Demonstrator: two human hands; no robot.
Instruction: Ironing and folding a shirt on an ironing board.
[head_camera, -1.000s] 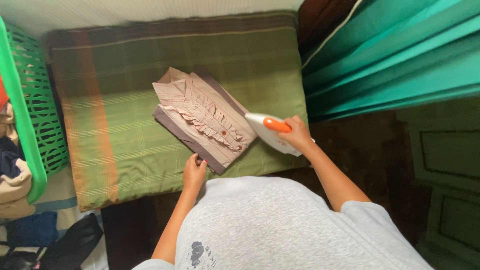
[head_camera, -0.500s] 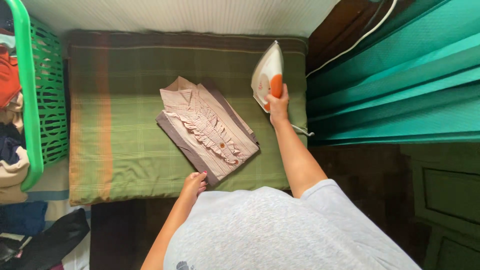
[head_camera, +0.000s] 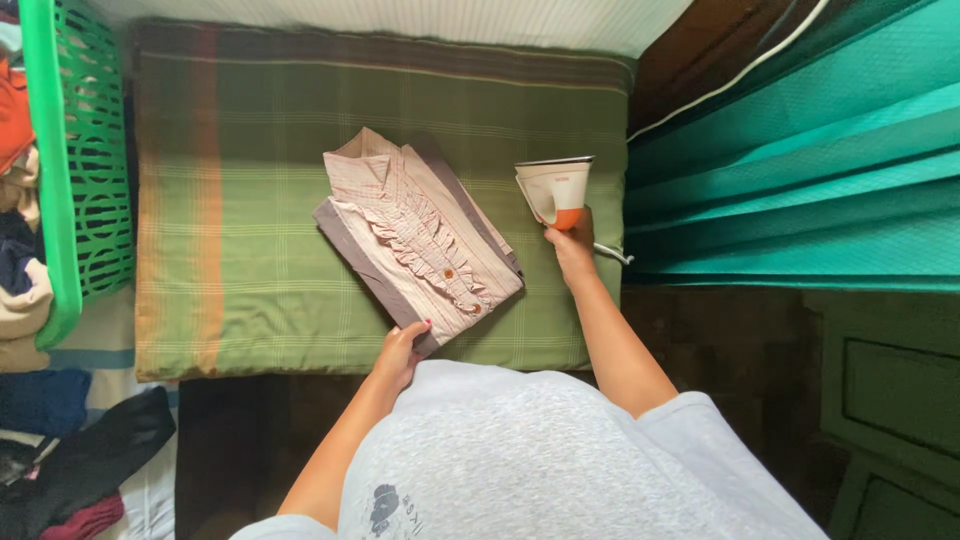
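Note:
A folded pale pink ruffled shirt (head_camera: 415, 235) with small buttons lies on a grey-brown garment in the middle of a green checked pad (head_camera: 240, 260). My left hand (head_camera: 402, 350) grips the near corner of the folded clothes. My right hand (head_camera: 572, 245) holds the orange handle of a white iron (head_camera: 553, 188), which stands upright on its heel on the pad, right of the shirt.
A green plastic laundry basket (head_camera: 85, 170) with clothes stands at the left. More clothes lie on the floor at the lower left (head_camera: 70, 460). A teal cloth (head_camera: 800, 160) fills the right side. The iron's white cord (head_camera: 720, 85) runs up to the right.
My right hand lifted the iron off the shirt, swung it to the right and set it upright on the pad. My left hand stayed at the shirt's near corner.

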